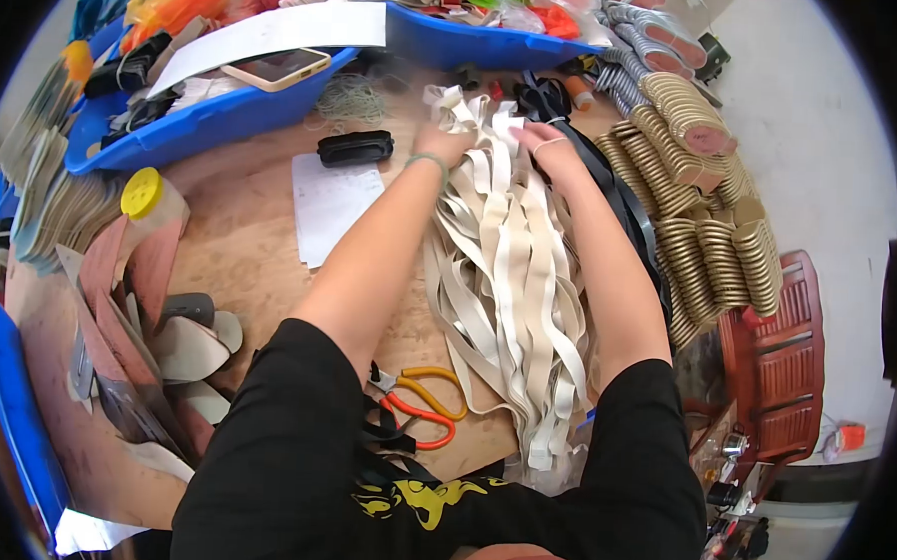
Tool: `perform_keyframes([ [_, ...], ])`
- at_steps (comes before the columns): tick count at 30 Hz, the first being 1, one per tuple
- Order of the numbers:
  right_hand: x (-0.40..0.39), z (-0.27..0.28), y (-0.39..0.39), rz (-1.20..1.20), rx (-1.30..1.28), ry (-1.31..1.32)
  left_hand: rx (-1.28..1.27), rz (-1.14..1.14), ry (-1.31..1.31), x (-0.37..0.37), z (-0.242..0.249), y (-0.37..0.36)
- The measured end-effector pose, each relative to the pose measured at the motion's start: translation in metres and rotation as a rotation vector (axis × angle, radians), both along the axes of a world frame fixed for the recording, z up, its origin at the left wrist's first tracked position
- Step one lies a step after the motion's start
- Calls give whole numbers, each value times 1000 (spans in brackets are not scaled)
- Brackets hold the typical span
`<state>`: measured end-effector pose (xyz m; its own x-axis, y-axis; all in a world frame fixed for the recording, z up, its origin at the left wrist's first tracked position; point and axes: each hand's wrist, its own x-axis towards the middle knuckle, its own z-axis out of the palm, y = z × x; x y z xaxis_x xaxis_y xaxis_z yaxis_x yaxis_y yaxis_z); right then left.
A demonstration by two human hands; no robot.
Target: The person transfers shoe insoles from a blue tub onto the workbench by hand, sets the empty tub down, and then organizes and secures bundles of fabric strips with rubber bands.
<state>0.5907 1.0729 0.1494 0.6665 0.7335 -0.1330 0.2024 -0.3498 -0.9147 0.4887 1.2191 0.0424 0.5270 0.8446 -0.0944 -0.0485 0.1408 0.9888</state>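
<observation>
A long bundle of cream and white fabric straps (518,253) runs across the worktable from its far side toward my body. At the bundle's far end, my left hand (444,143) has its fingers closed in among the straps, partly hidden by them. From the other side, my right hand (547,149) pinches a white strap near its end. Black straps (612,192) lie beside and under my right forearm. Close to my body, scissors (425,409) with orange and yellow handles rest left of the bundle.
Blue bins (225,120) with a phone (278,69) on one stand at the far side. A black case (355,148) and written paper (334,205) lie left of my arm. Stacked insole-like pieces (693,181) line the right; a yellow-lidded jar (142,194) stands left.
</observation>
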Motion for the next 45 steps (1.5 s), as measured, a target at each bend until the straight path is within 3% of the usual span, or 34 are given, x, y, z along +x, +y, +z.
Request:
perform_keyframes([
  [1,42,-29,11,-117,-67,-238,-34,3,-32,-1,-1,-1],
  [3,84,-60,19,-299,61,-697,-105,13,-94,-6,3,-4],
  [6,74,-37,31,-225,250,-287,-100,-61,-121,-27,28,-14],
  [9,57,-16,43,-36,-381,-82,-110,-61,-83,-34,34,-15],
  [10,52,-19,44,31,-431,-232,-117,-50,-57,-35,34,-14],
  [13,36,-30,47,93,-153,-245,-77,-86,-121,-40,32,-14],
  [16,21,-42,38,154,121,-72,-118,-148,-61,-40,31,-9],
  [17,13,-41,32,194,205,-50,-55,-120,68,-42,43,-11],
  [18,4,-41,27,212,246,-144,9,-93,196,-43,57,-11],
  [21,-6,-39,10,476,420,-811,46,-78,323,-33,52,-1],
  [24,-41,-19,-15,618,219,-791,123,-29,221,-30,43,-5],
  [25,-45,-20,-19,629,130,-800,81,-127,150,-37,50,-9],
  [26,-52,-15,-25,643,160,-1030,41,-224,78,-51,66,-14],
  [27,-53,-10,-25,647,217,-1046,0,-318,6,-60,75,-18],
  [29,-53,-6,-25,660,333,-1073,-19,-253,-46,-59,73,-22],
  [32,-44,-17,-26,441,503,-800,-29,-218,-102,-58,75,-28],
  [35,-37,4,-28,49,524,-366,-40,-120,-137,-56,69,-27],
  [36,-21,5,-27,-11,366,-449,-109,-170,-126,-61,68,-23],
  [38,-3,-4,-22,207,183,-662,-119,-193,-199,-69,68,-24],
  [43,4,-6,-9,197,86,-432,-49,-197,-262,-79,78,-28],
  [45,9,6,-1,123,389,-438,-85,-201,-300,-91,90,-38],
])
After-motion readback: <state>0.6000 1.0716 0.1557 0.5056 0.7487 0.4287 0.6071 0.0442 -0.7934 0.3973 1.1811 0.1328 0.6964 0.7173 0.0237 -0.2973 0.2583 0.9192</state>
